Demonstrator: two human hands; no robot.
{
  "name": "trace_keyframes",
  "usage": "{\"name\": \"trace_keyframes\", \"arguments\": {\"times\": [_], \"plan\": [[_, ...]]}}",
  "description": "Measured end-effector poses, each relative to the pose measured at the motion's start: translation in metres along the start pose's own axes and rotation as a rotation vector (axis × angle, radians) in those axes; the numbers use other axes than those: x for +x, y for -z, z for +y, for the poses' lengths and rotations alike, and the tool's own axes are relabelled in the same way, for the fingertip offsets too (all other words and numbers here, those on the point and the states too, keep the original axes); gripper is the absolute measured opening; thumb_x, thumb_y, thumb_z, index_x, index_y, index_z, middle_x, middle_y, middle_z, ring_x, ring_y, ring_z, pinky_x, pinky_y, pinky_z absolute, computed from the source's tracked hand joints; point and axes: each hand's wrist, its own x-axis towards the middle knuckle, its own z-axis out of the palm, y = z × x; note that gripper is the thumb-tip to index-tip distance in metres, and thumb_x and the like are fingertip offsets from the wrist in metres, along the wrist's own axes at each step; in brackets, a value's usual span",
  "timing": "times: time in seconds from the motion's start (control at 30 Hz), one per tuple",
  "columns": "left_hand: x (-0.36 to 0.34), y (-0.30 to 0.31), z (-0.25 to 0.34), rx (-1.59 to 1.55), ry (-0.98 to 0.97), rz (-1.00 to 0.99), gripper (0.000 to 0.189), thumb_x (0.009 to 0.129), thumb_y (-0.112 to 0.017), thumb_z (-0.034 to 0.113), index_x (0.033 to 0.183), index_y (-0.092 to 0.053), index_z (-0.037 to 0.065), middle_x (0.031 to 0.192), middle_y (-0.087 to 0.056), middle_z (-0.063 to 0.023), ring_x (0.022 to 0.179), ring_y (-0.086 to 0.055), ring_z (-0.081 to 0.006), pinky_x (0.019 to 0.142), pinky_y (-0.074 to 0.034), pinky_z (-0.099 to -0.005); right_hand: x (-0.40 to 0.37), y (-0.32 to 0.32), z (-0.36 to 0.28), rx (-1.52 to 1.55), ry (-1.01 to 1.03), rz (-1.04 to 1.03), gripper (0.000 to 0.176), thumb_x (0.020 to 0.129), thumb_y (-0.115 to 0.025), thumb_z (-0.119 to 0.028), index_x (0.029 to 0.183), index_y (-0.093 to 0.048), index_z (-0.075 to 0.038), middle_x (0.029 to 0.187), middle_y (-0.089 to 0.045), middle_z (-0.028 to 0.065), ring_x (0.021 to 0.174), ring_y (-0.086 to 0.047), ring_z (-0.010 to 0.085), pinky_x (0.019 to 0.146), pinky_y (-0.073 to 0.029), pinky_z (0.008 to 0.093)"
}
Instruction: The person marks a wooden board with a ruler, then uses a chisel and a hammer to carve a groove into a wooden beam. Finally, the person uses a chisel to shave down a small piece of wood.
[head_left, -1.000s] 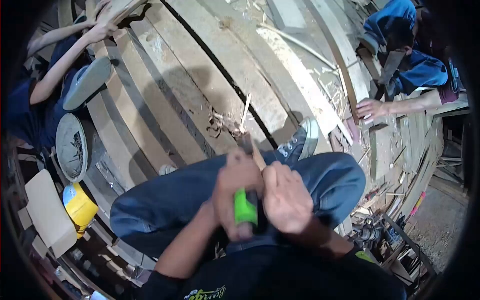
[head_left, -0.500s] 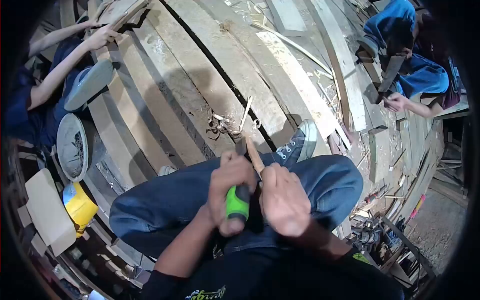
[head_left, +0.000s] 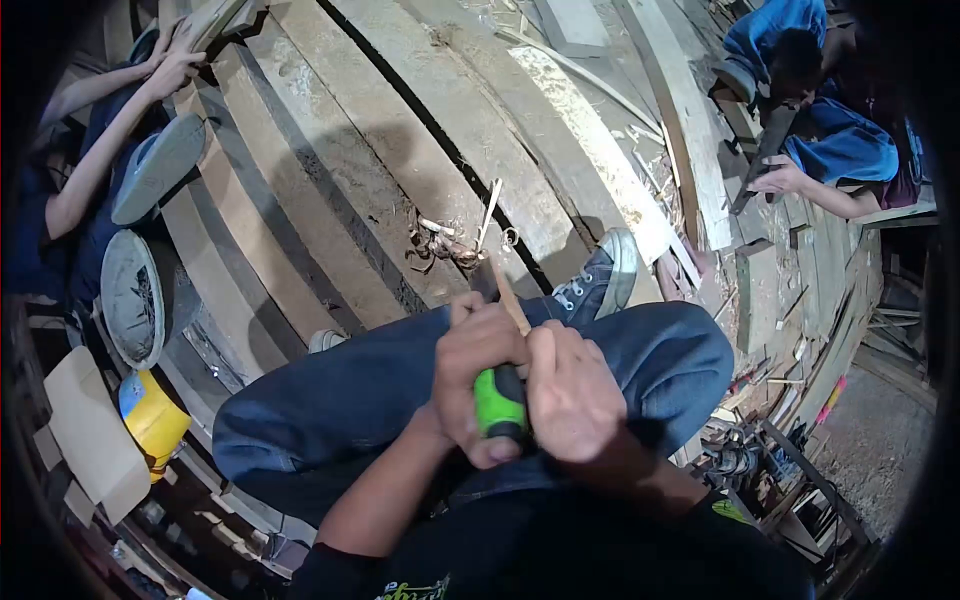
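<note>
My left hand (head_left: 478, 365) is wrapped round the green and black handle (head_left: 500, 402) of a knife. Its dark blade (head_left: 484, 282) points forward, beside a narrow wood strip (head_left: 511, 303). Closed over the near end of that strip is my right hand (head_left: 572, 392), right up against the left. Both hands are low over my lap, between my bent knees. Curled wood shavings (head_left: 440, 245) lie on the planks just beyond the strip's far end.
Wooden planks (head_left: 350, 170) with a dark gap cover the floor. A bucket (head_left: 132, 300) and a yellow container (head_left: 155, 415) stand at left. One person's hand (head_left: 175, 72) grips wood at upper left; another person's hand (head_left: 780, 178) is at a dark board (head_left: 765, 150) on the right.
My left hand and the knife have moved right, up against my right hand. The person at right has shifted a hand along the dark board; the left person's hands have moved left.
</note>
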Motion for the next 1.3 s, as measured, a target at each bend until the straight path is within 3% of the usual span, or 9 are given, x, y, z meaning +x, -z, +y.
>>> {"name": "trace_keyframes", "arguments": {"times": [0.1,0.13,0.33,0.6,0.67,0.87,1.0,1.07,1.3], "plan": [[0.001,0.0,0.019,0.051,0.035,-0.05,0.069,0.086,-0.057,0.073,0.07,-0.055,0.006,0.071,-0.056,-0.0051,0.069,-0.057,-0.0242,0.083,-0.037,-0.0395,-0.001,0.0,0.005,0.047,0.01,-0.012,0.018,0.082,-0.058,-0.011,0.098,-0.052,-0.004,0.089,-0.052,0.0095,0.082,-0.057,0.0248,0.074,-0.045,0.0362],[0.001,0.002,0.026,-0.01,-0.01,-0.061,0.085,0.076,-0.05,0.091,0.071,-0.054,0.006,0.072,-0.056,-0.0059,0.069,-0.057,-0.0246,0.084,-0.037,-0.039,-0.001,0.0,0.005,0.045,0.04,-0.004,0.017,0.082,-0.057,-0.01,0.097,-0.052,-0.004,0.089,-0.052,0.0099,0.081,-0.057,0.025,0.074,-0.045,0.0365],[0.003,0.0,0.002,0.019,0.071,0.011,0.086,0.077,-0.049,0.091,0.069,-0.054,0.006,0.071,-0.056,-0.0053,0.07,-0.057,-0.0233,0.081,-0.036,-0.0365,0.0,-0.002,0.003,0.028,0.014,0.017,0.017,0.081,-0.058,-0.009,0.096,-0.052,-0.003,0.086,-0.051,0.0099,0.078,-0.056,0.0236,0.072,-0.045,0.0347],[0.008,-0.004,-0.003,-0.032,0.029,0.119,0.06,0.088,-0.061,0.065,0.066,-0.053,0.009,0.067,-0.056,-0.0013,0.068,-0.056,-0.019,0.084,-0.034,-0.0369,0.002,-0.003,0.003,0.005,0.016,0.041,0.017,0.081,-0.059,-0.008,0.095,-0.052,-0.005,0.086,-0.052,0.0092,0.079,-0.057,0.0236,0.072,-0.046,0.035],[-0.004,-0.003,0.008,0.04,-0.001,-0.021,0.084,0.068,-0.055,0.09,0.074,-0.054,0.006,0.071,-0.053,-0.0045,0.065,-0.051,-0.0229,0.077,-0.031,-0.0376,0.001,-0.004,0.003,0.029,-0.01,0.046,0.016,0.081,-0.06,-0.008,0.095,-0.052,-0.005,0.086,-0.052,0.0091,0.079,-0.057,0.024,0.072,-0.046,0.0354],[0.004,-0.001,-0.005,-0.087,0.251,0.21,0.081,0.07,-0.057,0.087,0.072,-0.056,0.005,0.07,-0.056,-0.0053,0.068,-0.056,-0.0241,0.078,-0.034,-0.0337,0.0,-0.007,-0.001,0.028,-0.02,0.08,0.012,0.084,-0.062,-0.007,0.091,-0.052,-0.006,0.083,-0.052,0.0088,0.076,-0.057,0.0243,0.071,-0.046,0.0361],[-0.011,-0.004,0.027,0.049,0.057,-0.055,0.088,0.074,-0.047,0.095,0.069,-0.054,0.007,0.069,-0.058,-0.004,0.07,-0.054,-0.0232,0.078,-0.039,-0.0337,0.003,-0.005,0.003,0.048,-0.046,0.076,0.01,0.086,-0.061,-0.007,0.091,-0.052,-0.006,0.082,-0.052,0.0085,0.076,-0.058,0.0238,0.07,-0.046,0.0363],[-0.013,-0.007,0.006,-0.053,0.271,0.139,0.084,0.078,-0.048,0.091,0.071,-0.055,0.007,0.068,-0.057,-0.0039,0.071,-0.055,-0.0225,0.079,-0.038,-0.037,0.002,0.001,0.0,0.142,-0.044,-0.017,0.018,0.085,-0.063,-0.002,0.097,-0.05,0.001,0.09,-0.053,0.0163,0.084,-0.058,0.0349,0.076,-0.046,0.0429],[-0.008,0.001,0.045,-0.048,0.058,0.116,0.061,0.082,-0.063,0.066,0.072,-0.058,0.006,0.07,-0.058,-0.0039,0.069,-0.06,-0.0228,0.082,-0.037,-0.0408,0.005,0.001,0.004,0.125,-0.049,0.013,0.017,0.085,-0.064,-0.007,0.093,-0.05,-0.004,0.084,-0.055,0.012,0.08,-0.06,0.0289,0.073,-0.048,0.0402]]}}
